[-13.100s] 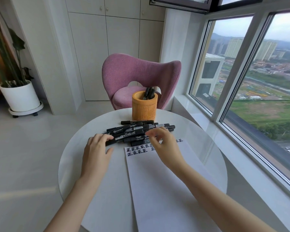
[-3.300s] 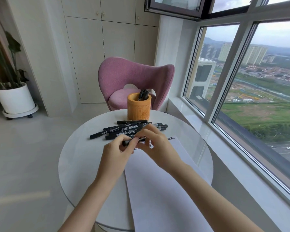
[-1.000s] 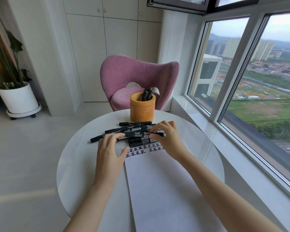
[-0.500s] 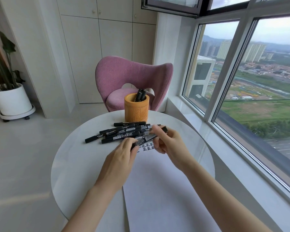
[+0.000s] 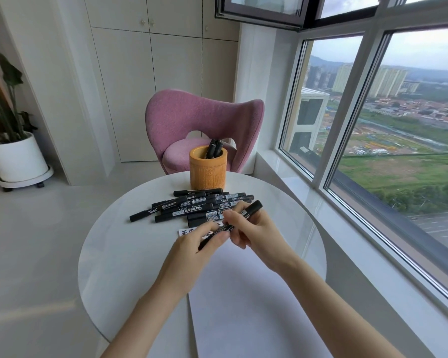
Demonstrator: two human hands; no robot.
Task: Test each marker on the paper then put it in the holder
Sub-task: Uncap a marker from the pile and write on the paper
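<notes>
Lifted from the marker pile since a second ago, one black marker slants above the paper. Right hand curls its fingers round the upper barrel; left hand pinches the lower end, possibly the cap. Behind, the orange holder on the white table contains several leaning markers.

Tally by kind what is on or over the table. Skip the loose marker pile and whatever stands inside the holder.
held marker: 1
holder: 1
paper: 1
hands: 2, the left hand and the right hand, both gripping the held marker
Total: 5
</notes>
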